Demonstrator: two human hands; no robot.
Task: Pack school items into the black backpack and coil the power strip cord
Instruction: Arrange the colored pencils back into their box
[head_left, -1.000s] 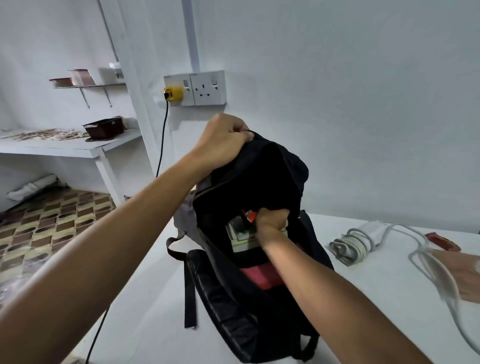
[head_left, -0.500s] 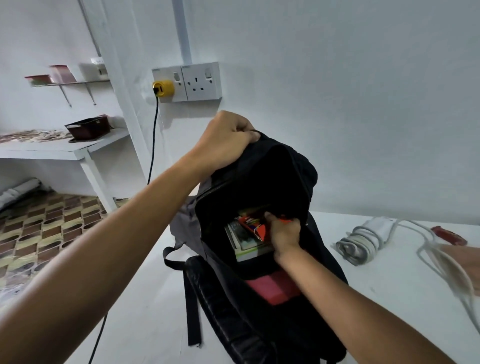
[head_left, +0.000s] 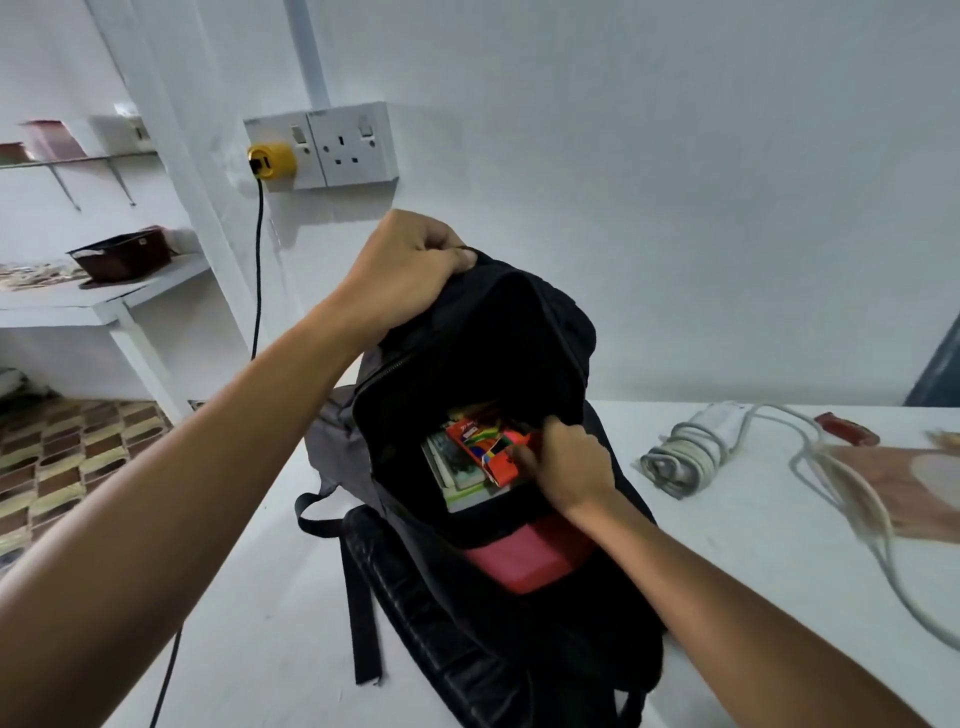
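Note:
The black backpack (head_left: 467, 597) stands on the white table (head_left: 727, 597) with its main compartment gaping. My left hand (head_left: 405, 265) grips the top edge of the bag and holds it up. Inside the opening my right hand (head_left: 566, 467) holds a red box with coloured print (head_left: 480, 447), which lies on top of books (head_left: 457, 475). A pink-red panel (head_left: 524, 556) shows at the opening's lower edge. To the right lies the white power strip (head_left: 719, 421), part of its cord coiled (head_left: 680, 457), the rest trailing loose (head_left: 857, 499).
A wall socket (head_left: 353, 145) with a yellow plug (head_left: 270, 158) and black cable sits behind the bag. A brown flat item (head_left: 909, 478) and a small red object (head_left: 847, 428) lie at the right. White shelves with a dark tray (head_left: 122, 254) stand left, above patterned floor.
My right hand has lifted slightly inside the bag, and the red box now shows on top of the books. The left hand keeps its grip on the bag's top.

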